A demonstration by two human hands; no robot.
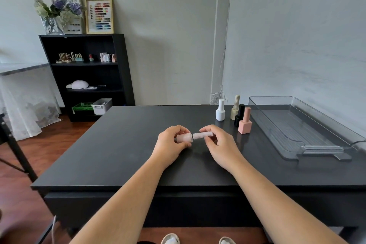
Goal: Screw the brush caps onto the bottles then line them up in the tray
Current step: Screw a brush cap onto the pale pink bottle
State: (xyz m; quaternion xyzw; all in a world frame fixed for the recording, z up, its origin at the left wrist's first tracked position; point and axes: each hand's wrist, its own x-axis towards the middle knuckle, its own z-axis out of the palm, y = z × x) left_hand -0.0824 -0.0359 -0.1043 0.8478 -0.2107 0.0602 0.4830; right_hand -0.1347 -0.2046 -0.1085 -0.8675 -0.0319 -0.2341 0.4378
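Left hand (170,144): pink bottle (184,137) | right hand (219,144): ribbed cap (202,135) | no legible writing

Four capped bottles stand on the tabletop (138,144) (one white (220,112), one cream (235,108), one black (239,115), one pink and square (245,123)), with one pale pink bottle (184,137) and one ribbed brush cap (202,135) held in two hands, plus one clear tray (324,147).

Left hand (171,141) holds pink bottle (184,137); right hand (218,144) holds ribbed cap (202,135).
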